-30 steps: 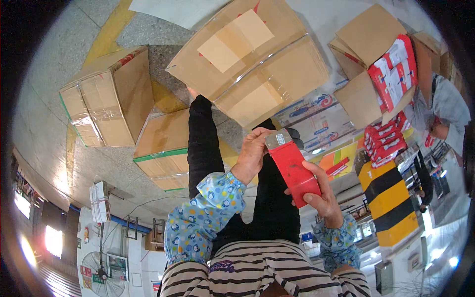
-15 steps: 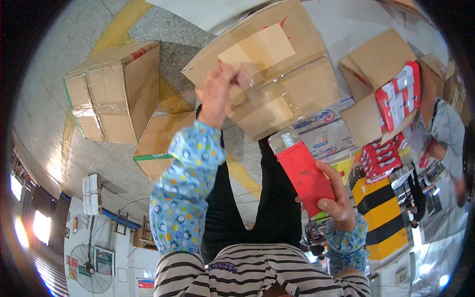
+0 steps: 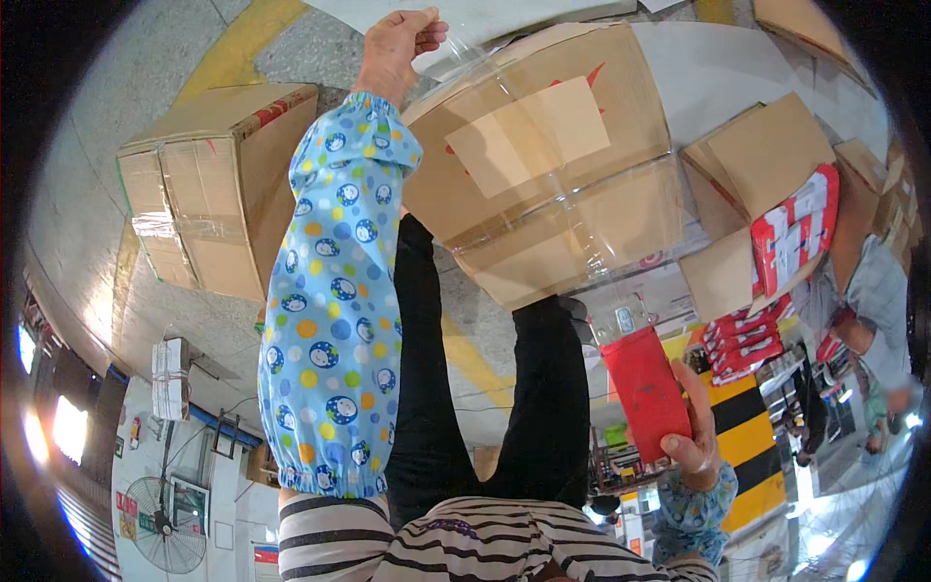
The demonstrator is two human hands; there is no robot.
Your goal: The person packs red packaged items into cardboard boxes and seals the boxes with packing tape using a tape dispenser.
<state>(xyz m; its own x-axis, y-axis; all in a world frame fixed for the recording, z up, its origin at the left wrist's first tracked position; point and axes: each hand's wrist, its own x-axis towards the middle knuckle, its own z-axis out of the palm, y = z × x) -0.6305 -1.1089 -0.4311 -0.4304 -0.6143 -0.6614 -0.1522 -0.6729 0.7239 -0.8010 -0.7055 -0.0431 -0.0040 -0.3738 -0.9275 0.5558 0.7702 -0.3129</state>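
A large cardboard box [image 3: 543, 228] with a paler cardboard patch [image 3: 529, 136] and clear tape across it stands in front of my legs. Beyond its far left corner, my left hand [image 3: 393, 53] has its fingers pinched together. A thin strip of clear tape [image 3: 465, 48] seems to run from those fingers towards the box. My right hand [image 3: 693, 427] grips a red tape dispenser [image 3: 648, 393], its clear end pointing at the box. Blue patterned sleeves cover both my forearms.
Another taped box [image 3: 199, 194] sits on the floor at the left. To the right, an open carton [image 3: 722, 262] holds red and white packs [image 3: 797, 233], with more red packs [image 3: 742, 339] beside it. A person in grey [image 3: 878, 301] is at the far right.
My left hand has moved away from me and slightly left, from over the box to past its far corner. My right hand with the tape dispenser has shifted right and slightly nearer.
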